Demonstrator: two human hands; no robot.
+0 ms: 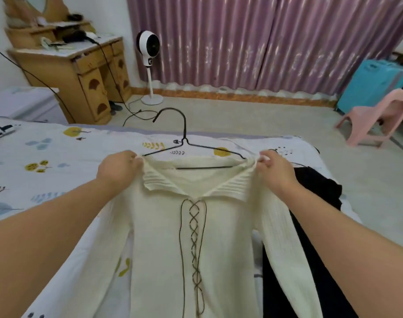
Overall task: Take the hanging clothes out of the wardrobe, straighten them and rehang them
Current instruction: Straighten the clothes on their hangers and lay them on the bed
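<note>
Both hands pinch the shoulders of a cream sweater (195,249) that lies face up on the bed (58,157). On one side, the left hand (117,168) has its fingers curled round the fabric at the collar's left end, and the right hand (276,171) grips the fabric at the collar's right end in the same way, so the neckline is stretched between them. A black wire hanger (184,143) sits inside the neck opening: its crossbar shows through the open collar, its two sloping arms run under the fabric near each hand, and its hook points away from the person, past the far edge of the bed. Dark lacing (194,226) criss-crosses down the sweater's front, with loose cord ends trailing along it. A black garment (310,203) lies on the bed just beside the sweater, partly under its right sleeve. Beyond the bed stand a wooden dresser (85,72), a white standing fan (150,49), purple curtains (264,42), a pink plastic chair (377,118) and a blue suitcase (368,83).
</note>
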